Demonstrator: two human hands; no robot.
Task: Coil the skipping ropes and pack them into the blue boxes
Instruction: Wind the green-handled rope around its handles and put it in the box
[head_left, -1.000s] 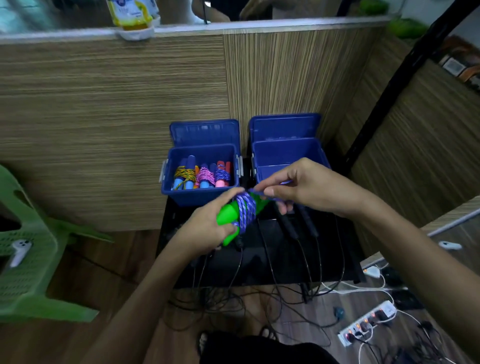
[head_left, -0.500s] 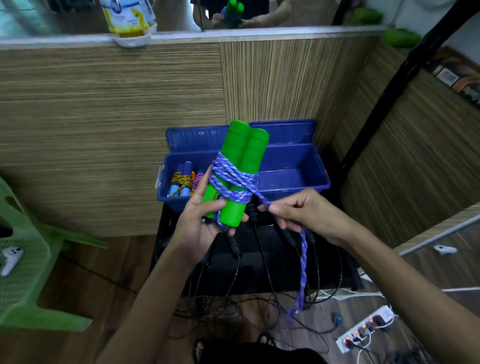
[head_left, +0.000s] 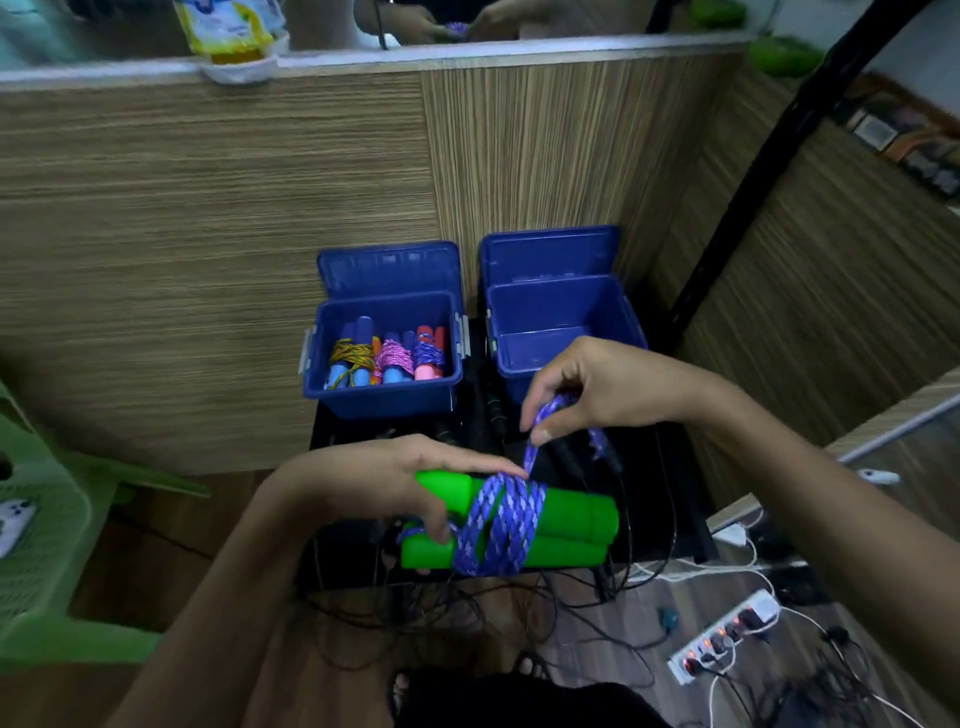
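while the left box (head_left: 387, 400) holds coiled ropes (head_left: 387, 356), the right box (head_left: 524, 384) holds none.

Green-handled skipping rope (head_left: 511, 525) — purple-wrapped, horizontal

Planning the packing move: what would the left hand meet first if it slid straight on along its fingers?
Probably the purple rope wound round the green handles; the left hand's fingertips already touch it.

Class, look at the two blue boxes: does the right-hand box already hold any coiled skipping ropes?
No: the right blue box shows only its bare floor, while the coiled ropes sit in the left blue box.
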